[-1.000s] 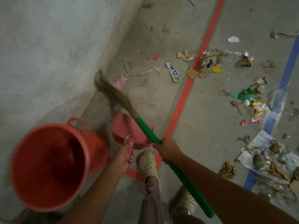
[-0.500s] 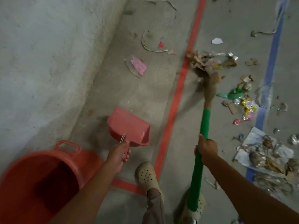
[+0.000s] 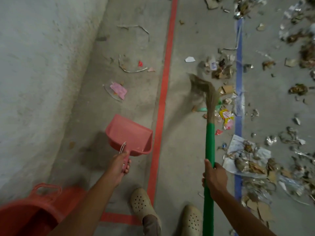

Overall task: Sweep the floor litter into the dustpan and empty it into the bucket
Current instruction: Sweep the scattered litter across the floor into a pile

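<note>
My left hand (image 3: 120,165) grips the handle of a pink dustpan (image 3: 129,134), held above the floor left of the red line, its pan looking empty. My right hand (image 3: 215,179) grips the green handle of a broom (image 3: 209,143). Its straw bristles (image 3: 204,89) are blurred and sit among paper and wrapper litter (image 3: 221,70) between the red and blue lines. A red bucket (image 3: 32,217) with a loop handle stands at the bottom left, partly cut off by the frame.
A grey concrete wall (image 3: 34,82) runs along the left. A red floor line (image 3: 163,92) and a blue floor line (image 3: 238,92) cross the concrete. Thick litter (image 3: 255,160) covers the right side; a pink wrapper (image 3: 118,90) lies near the wall. My shoes (image 3: 143,204) stand below.
The broom swung from the wall side over the red line to the right, and its bristles now sweep leftward through the litter. The view has moved forward, leaving the bucket behind at the bottom left.
</note>
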Available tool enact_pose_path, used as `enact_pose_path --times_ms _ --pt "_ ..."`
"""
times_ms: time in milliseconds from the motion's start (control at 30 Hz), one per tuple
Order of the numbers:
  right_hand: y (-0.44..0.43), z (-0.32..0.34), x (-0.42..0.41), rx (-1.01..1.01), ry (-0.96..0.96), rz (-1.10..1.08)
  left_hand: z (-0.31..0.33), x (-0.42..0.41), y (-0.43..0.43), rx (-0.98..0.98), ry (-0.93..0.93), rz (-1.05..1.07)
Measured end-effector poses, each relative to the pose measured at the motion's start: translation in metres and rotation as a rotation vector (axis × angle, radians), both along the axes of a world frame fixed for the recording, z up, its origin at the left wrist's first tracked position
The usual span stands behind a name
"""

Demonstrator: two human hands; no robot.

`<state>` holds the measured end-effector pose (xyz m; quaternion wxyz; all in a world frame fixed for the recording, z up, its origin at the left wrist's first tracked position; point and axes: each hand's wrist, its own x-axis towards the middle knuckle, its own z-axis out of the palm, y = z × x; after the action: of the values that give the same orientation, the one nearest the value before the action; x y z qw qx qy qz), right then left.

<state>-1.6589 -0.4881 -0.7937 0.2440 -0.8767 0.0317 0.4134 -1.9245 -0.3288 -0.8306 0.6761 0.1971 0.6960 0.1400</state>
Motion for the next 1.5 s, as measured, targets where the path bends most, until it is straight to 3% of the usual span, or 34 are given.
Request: enact_pose_path --times_ms 333,500,667,767,900,1133,1267,1400,1500 --pt "0.063 0.007 -0.056 0.098 0.021 0.196 0.014 -0.013 0.051 0.028 0.034 -0.001" --pt "0.111 -0.015 -0.082 0.148 0.102 0.559 -0.002 -0.029 0.069 0.040 0.100 0.028" --pt "0.172 -0.052 -0.091 0.061 0.226 0.837 -0.016 -0.046 0.074 -0.015 0.157 0.085" --pt "0.193 -0.077 -0.063 -0.034 0.284 0.732 -0.022 -0.041 0.074 -0.030 0.181 0.131" --pt "0.196 -0.106 0.004 -0.084 0.207 0.518 -0.029 -0.007 0.083 -0.057 0.172 0.139" --pt "0.182 -0.090 0.169 -0.047 0.066 0.043 -0.028 0.102 0.109 -0.070 0.126 0.048" --pt "0.161 -0.063 0.223 0.040 -0.059 -0.092 -0.025 0.162 0.130 -0.046 0.084 -0.026" --pt "0.145 -0.041 0.245 0.127 0.013 -0.183 -0.015 0.212 0.151 -0.015 0.046 -0.081" --pt "0.138 -0.026 0.240 0.156 0.060 -0.116 -0.009 0.240 0.163 0.015 0.026 -0.118"
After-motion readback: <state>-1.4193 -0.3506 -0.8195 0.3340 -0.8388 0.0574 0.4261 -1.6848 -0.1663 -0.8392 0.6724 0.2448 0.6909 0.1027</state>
